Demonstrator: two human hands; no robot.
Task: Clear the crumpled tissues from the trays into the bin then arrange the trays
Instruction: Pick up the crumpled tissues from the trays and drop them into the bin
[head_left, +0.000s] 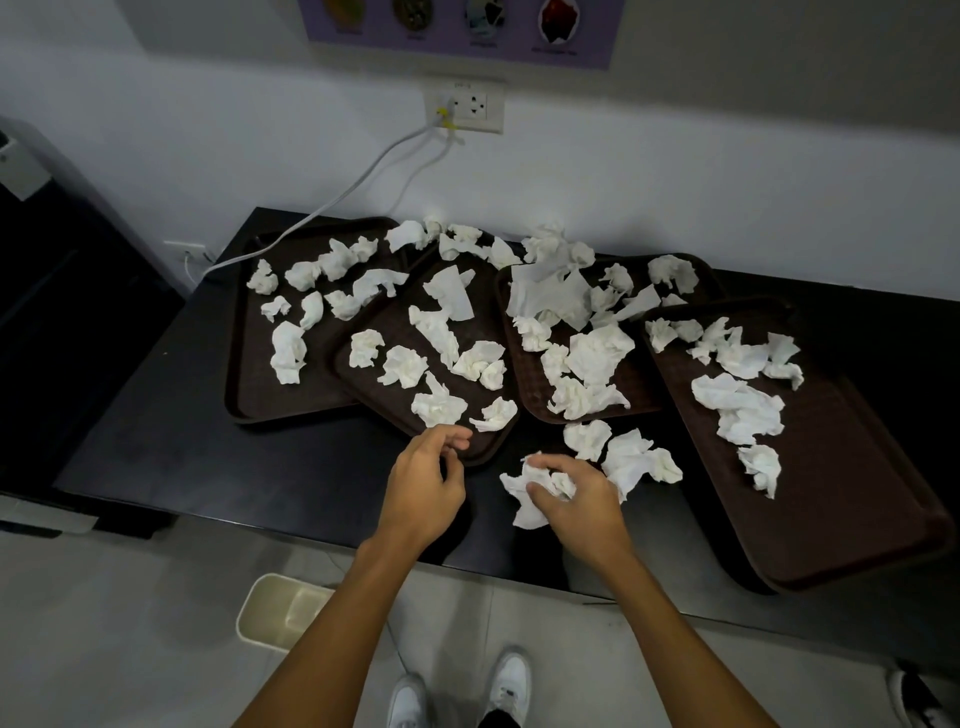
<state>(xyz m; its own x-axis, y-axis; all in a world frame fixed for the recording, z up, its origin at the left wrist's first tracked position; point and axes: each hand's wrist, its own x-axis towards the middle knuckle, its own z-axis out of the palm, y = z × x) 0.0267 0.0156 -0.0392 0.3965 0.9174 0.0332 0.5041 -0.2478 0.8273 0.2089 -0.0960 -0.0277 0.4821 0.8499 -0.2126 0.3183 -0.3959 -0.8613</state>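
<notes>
White crumpled tissues (587, 358) strewn over brown trays (852, 525), right hand (582, 499) seemingly clutching one

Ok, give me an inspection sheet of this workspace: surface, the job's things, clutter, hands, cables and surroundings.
Surface: dark table against a white wall.
Job's things: four brown trays, far left tray, second tray, third tray, right tray overhanging the front edge; all hold crumpled tissues. Some trays overlap. The bin stands on the floor, front left.
Clutter: loose tissues on the table between the trays.
Hands: left hand empty, fingers curled at the second tray's near edge; right hand closed on a tissue.
Cables: white cable runs from the wall socket across the far left tray's corner.
Surroundings: poster above, dark cabinet at left, white shoes below.
</notes>
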